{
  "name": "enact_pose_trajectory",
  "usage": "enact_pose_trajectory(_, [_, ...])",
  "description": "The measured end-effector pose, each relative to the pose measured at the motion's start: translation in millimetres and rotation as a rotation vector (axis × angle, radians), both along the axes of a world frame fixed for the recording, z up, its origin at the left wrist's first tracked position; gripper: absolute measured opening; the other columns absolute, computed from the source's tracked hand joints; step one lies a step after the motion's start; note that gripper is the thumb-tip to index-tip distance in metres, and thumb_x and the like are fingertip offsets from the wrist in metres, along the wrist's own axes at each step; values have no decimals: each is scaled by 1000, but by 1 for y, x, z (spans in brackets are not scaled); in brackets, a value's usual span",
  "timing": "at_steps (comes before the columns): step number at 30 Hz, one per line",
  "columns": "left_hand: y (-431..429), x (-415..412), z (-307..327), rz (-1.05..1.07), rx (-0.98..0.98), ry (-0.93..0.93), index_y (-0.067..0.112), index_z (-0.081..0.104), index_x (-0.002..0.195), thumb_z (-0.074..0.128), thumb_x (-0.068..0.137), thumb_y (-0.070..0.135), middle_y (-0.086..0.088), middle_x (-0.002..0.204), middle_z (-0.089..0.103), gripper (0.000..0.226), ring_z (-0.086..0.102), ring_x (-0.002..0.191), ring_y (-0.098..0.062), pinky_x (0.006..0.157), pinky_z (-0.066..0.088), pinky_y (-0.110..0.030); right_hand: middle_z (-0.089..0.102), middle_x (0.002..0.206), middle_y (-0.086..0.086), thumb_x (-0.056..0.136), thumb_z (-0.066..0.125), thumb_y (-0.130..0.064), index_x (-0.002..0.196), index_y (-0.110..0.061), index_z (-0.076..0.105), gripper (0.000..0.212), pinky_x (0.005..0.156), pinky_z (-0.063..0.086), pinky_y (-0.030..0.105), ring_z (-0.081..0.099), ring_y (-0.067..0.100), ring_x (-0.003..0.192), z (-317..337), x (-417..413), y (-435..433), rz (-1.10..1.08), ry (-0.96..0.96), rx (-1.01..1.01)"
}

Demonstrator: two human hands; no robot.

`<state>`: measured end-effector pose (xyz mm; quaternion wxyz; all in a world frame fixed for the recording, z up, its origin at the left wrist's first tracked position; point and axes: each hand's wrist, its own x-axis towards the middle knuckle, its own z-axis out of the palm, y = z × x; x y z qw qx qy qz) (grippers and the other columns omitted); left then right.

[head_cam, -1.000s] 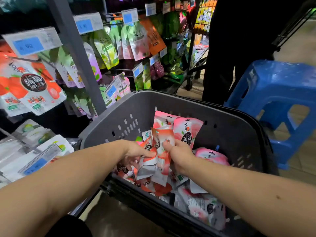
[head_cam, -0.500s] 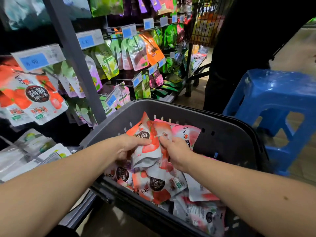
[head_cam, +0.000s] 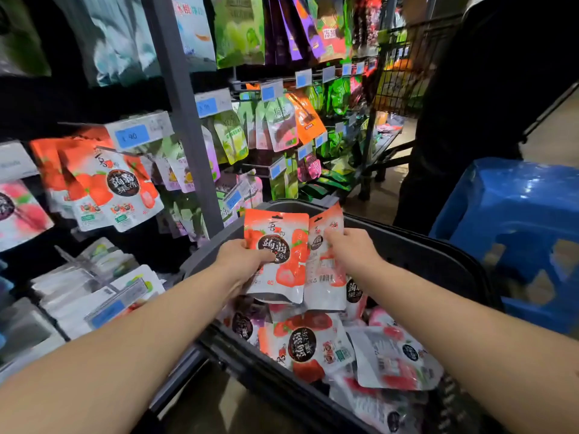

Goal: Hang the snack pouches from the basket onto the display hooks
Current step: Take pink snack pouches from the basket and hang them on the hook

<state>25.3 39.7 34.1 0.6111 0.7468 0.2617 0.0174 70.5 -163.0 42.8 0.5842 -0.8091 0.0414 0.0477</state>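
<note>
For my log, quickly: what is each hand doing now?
Left hand: closed on the red-and-white front-facing snack pouch.
Right hand: closed on the red-and-white back-facing snack pouch.

1. The held pouch [head_cam: 275, 258] is orange-red above and white below, with red fruit and a black round label.
2. The basket [head_cam: 419, 249] is dark grey.
3. The stool [head_cam: 513, 208] is bright blue.
4. The price tags [head_cam: 138, 134] are white with blue panels.
5. The hanging pouches [head_cam: 103, 183] match: orange-red, white, black circle.
6. Farther packs [head_cam: 238, 29] are green, purple and orange.
</note>
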Motion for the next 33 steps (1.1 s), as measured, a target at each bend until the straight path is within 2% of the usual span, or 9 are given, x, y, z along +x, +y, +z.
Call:
enact_pose_trajectory(3, [-2, 4, 0, -11, 41, -51, 7, 70, 101, 91, 70, 14, -10, 92, 77, 38, 73, 74, -24, 70, 61, -36, 73, 76, 11, 89, 55, -40, 73, -8, 69, 39, 82, 59, 54, 73, 36, 86, 5, 5, -5, -35, -13, -6])
enact_pose_trajectory(10, [-39, 2, -6, -267, 195, -215, 21, 58, 111, 78, 84, 27, 0, 93, 71, 34, 63, 77, -17, 65, 49, -30, 45, 52, 0, 94, 61, -45, 51, -18, 49, 51, 61, 34, 34, 43, 21, 56, 9, 1, -3, -5, -6, -76])
enact_pose_trajectory(12, [-50, -4, -6, -350, 191, -229, 21, 55, 107, 73, 91, 34, 0, 85, 67, 27, 59, 71, -14, 63, 47, -27, 55, 62, 3, 84, 67, -62, 62, -15, 59, 52, 67, 44, 32, 53, 21, 62, 12, 0, 0, 27, 30, -53])
enact_pose_trajectory(16, [-58, -10, -5, -487, 195, -300, 16, 65, 103, 73, 90, 45, 1, 88, 73, 32, 68, 79, -13, 77, 55, -30, 74, 109, 10, 50, 62, -94, 111, -12, 70, 103, 91, 58, 52, 71, 34, 97, 9, 5, 2, 74, 243, 124])
enact_pose_trajectory(20, [-53, -9, -2, -425, 45, -276, 26, 72, 103, 69, 94, 28, 5, 99, 78, 10, 74, 93, -11, 88, 54, -31, 64, 103, 16, 95, 57, -47, 109, -3, 64, 47, 75, 63, 47, 64, 30, 84, 16, -3, 5, 168, 271, 282])
enact_pose_trajectory(23, [-46, -9, 0, -394, -63, -192, 28, 71, 109, 71, 75, 32, 0, 104, 78, 34, 74, 99, -21, 98, 53, -48, 62, 99, 20, 95, 56, -9, 109, 6, 65, 22, 71, 63, 41, 63, 31, 81, 14, -7, 8, 218, 264, 312])
enact_pose_trajectory(27, [-38, -7, -3, -296, -260, -113, 5, 62, 115, 67, 53, 9, -20, 91, 70, 62, 67, 83, -36, 87, 53, -61, 65, 114, 19, 89, 49, 19, 112, 3, 70, 36, 78, 63, 37, 68, 36, 97, 10, -13, 14, 307, 184, 200])
enact_pose_trajectory(30, [-40, -7, -5, -237, -226, -136, 8, 66, 118, 73, 72, 9, -14, 94, 76, 46, 73, 87, -36, 86, 59, -52, 65, 121, 24, 83, 43, 24, 111, -2, 71, 47, 85, 62, 41, 70, 36, 102, 7, -19, 16, 358, 117, 164])
enact_pose_trajectory(33, [-39, -5, -8, -176, -124, -155, 16, 75, 103, 73, 77, 14, -10, 94, 78, 27, 74, 94, -34, 90, 59, -53, 67, 122, 15, 80, 52, 23, 121, -5, 70, 52, 92, 55, 63, 69, 45, 103, 7, -21, 13, 403, 42, 80])
